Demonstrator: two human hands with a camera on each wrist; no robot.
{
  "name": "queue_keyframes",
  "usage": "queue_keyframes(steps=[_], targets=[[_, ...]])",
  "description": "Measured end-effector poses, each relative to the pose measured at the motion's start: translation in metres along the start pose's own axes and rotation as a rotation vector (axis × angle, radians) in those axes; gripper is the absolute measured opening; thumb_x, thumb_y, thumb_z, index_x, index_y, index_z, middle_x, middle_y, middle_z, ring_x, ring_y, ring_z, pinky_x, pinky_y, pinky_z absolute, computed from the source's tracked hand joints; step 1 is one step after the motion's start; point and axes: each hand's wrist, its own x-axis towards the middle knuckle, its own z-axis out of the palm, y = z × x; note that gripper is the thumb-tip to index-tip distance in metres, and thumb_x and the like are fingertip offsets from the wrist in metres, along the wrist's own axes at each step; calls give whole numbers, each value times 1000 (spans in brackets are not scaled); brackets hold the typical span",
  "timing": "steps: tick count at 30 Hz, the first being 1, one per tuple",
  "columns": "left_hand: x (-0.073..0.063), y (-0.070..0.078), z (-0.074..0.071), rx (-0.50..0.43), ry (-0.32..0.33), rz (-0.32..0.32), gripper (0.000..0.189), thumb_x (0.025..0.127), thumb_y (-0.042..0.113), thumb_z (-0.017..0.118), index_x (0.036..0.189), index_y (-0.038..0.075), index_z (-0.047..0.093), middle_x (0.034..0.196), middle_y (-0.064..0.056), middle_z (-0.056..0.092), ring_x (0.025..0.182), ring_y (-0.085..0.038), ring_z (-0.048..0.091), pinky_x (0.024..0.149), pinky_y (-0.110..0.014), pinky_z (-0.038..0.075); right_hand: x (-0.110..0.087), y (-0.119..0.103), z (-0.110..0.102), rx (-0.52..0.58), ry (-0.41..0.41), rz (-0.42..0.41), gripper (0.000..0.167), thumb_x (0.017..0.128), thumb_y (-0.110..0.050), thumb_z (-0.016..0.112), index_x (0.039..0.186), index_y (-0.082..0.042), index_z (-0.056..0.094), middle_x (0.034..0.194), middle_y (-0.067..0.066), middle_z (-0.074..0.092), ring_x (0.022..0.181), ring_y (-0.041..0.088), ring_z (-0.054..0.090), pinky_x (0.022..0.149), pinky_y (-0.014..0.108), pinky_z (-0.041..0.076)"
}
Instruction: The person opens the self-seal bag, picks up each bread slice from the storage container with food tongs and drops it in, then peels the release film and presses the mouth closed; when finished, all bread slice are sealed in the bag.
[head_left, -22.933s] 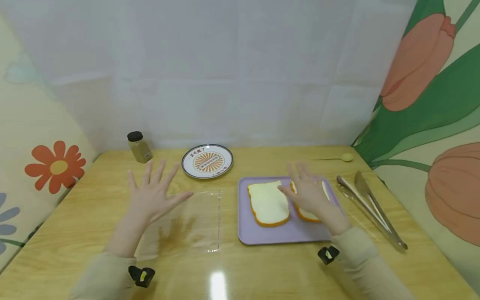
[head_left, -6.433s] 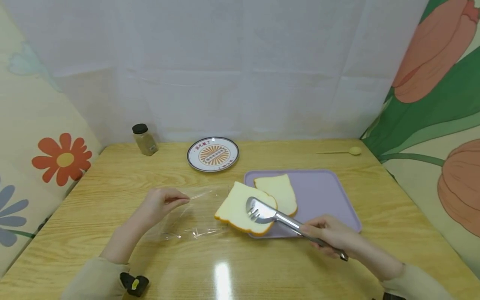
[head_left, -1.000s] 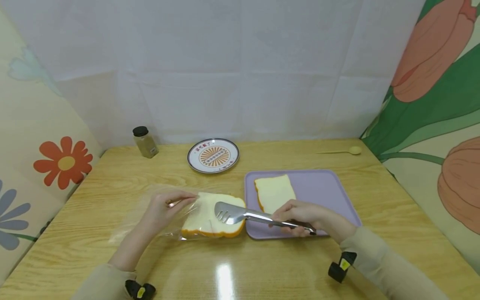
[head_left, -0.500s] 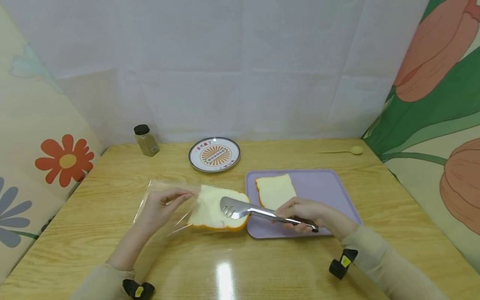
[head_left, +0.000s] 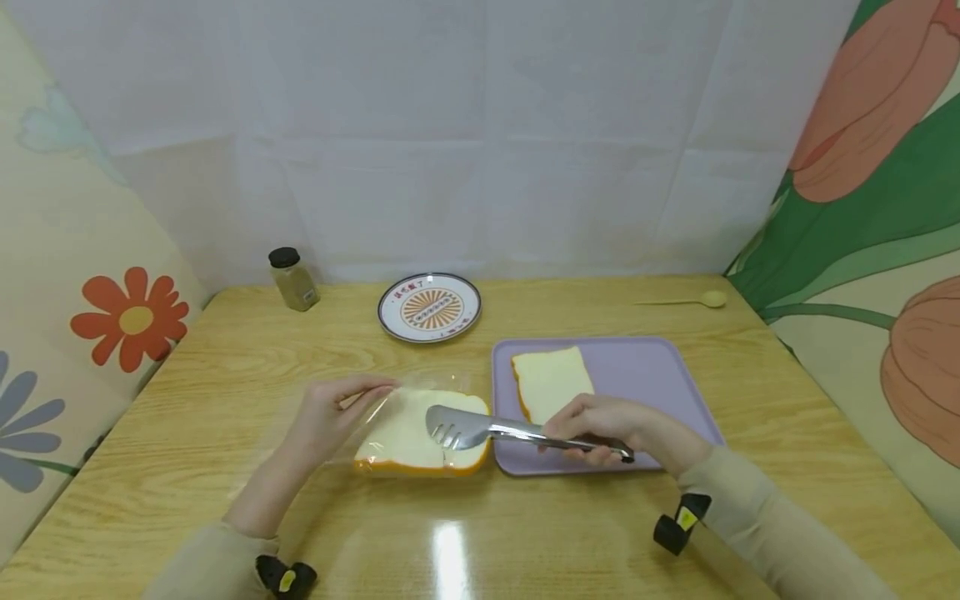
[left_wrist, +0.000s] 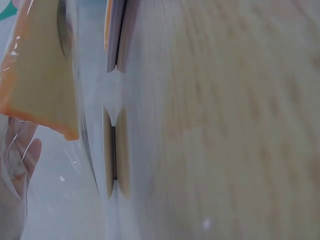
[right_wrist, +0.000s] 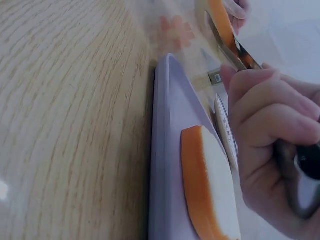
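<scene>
My right hand (head_left: 600, 427) grips metal tongs (head_left: 517, 429), whose jaws clamp a slice of bread (head_left: 408, 429). Most of that slice lies inside a clear plastic bag (head_left: 372, 433); its right end sticks out near the tray. My left hand (head_left: 330, 417) pinches the bag's upper edge beside the slice. In the left wrist view the bread (left_wrist: 42, 75) shows through the film, with part of the left hand (left_wrist: 25, 150) behind the plastic. A second bread slice (head_left: 551, 379) lies on the purple tray (head_left: 637, 367), its lower corner hidden by my right hand.
At the back left of the wooden table (head_left: 360, 542) stands a jar (head_left: 293, 282) with a black lid. A patterned plate (head_left: 430, 308) lies behind the bag. At the back right is a yellow spoon (head_left: 697, 300). Painted walls border both sides.
Over the last second the bagged slice shifts slightly right, then back left and lower, with the tongs and left hand. Earlier, the tongs carried this slice off the tray toward the bag.
</scene>
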Motion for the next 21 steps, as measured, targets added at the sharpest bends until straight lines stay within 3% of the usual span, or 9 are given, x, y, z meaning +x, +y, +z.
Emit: queue_keyframes(steps=[5, 9, 15, 21], targets=[[0, 2, 0, 20, -27, -9, 23, 74, -13, 70, 88, 4, 74, 84, -10, 74, 83, 5, 66, 73, -4, 49, 0, -3, 2, -69, 13, -38, 41, 95, -22, 55, 107, 17, 57, 53, -4, 49, 35, 2, 33, 31, 16, 29], [0, 3, -1, 12, -93, -43, 20, 76, -9, 70, 90, 5, 74, 88, -9, 74, 86, -5, 68, 81, -4, 47, 0, -4, 4, -28, 24, -24, 44, 95, -23, 54, 110, 18, 54, 55, -4, 50, 36, 1, 34, 32, 15, 29], [-3, 3, -2, -6, -148, -93, 18, 79, -5, 69, 92, 7, 75, 90, -9, 74, 91, -2, 66, 83, -4, 47, 1, -2, 2, 54, 20, 6, 45, 97, -22, 50, 117, 18, 50, 57, -4, 50, 36, 1, 33, 32, 14, 29], [-3, 5, 2, -51, -162, -114, 17, 82, -4, 67, 93, 7, 74, 90, -7, 74, 89, 1, 66, 82, -6, 48, 7, -8, 7, 8, 54, -4, 44, 95, -24, 54, 113, 16, 55, 56, -2, 51, 37, 1, 34, 33, 14, 28]])
